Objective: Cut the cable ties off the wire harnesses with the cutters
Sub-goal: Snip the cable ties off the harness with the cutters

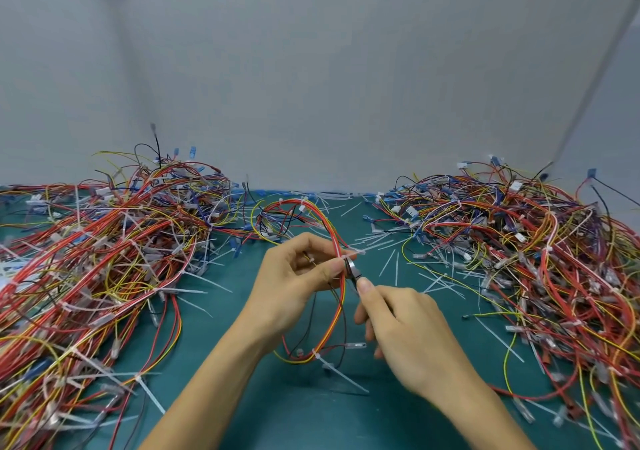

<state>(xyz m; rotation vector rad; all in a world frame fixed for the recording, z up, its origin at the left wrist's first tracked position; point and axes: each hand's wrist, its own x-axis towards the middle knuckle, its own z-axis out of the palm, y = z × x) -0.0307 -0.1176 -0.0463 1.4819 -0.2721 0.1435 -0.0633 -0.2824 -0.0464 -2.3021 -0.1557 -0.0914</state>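
Note:
My left hand point(294, 269) pinches a red, orange and yellow wire harness point(337, 228) between thumb and fingers, just left of a white cable tie point(356, 252) wrapped round the bundle. My right hand point(405, 328) grips the cutters point(351, 269); only their metal head shows above my thumb, and it sits against the harness right at that tie. The harness loops up toward the back of the table and down under my hands, where another white tie point(320, 356) binds it.
A large heap of tied harnesses point(97, 262) covers the left of the green mat point(294, 415). A second heap point(540, 259) fills the right side. Cut white tie pieces point(391, 262) lie scattered across the mat between the heaps. A grey wall stands behind.

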